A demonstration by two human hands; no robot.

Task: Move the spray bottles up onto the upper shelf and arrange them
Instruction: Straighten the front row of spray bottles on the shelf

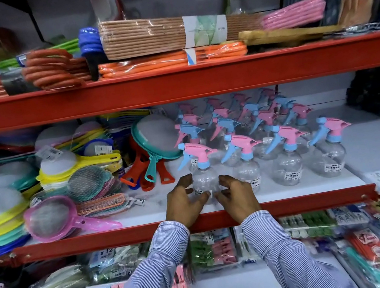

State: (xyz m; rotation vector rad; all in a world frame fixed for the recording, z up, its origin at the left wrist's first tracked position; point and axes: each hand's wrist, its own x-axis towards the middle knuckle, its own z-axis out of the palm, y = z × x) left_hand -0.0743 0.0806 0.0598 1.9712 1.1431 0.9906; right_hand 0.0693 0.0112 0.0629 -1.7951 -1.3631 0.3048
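Note:
Several clear spray bottles with pink and blue trigger heads stand in rows on the white middle shelf (373, 150). The front-left spray bottle (202, 164) stands upright near the shelf's front edge. My left hand (184, 205) cups its lower left side and my right hand (239, 197) cups its lower right side, fingertips and thumbs against the clear body. Three more front-row bottles (288, 165) stand in a line to the right. The red-edged upper shelf (174, 85) runs above.
Bundled hangers (153, 34) and orange packs (145, 64) crowd the upper shelf. Plastic sieves, among them a pink sieve (50, 217) and teal strainers (157, 136), fill the middle shelf's left side. Packets of clothes pegs (214, 250) lie on the shelf below.

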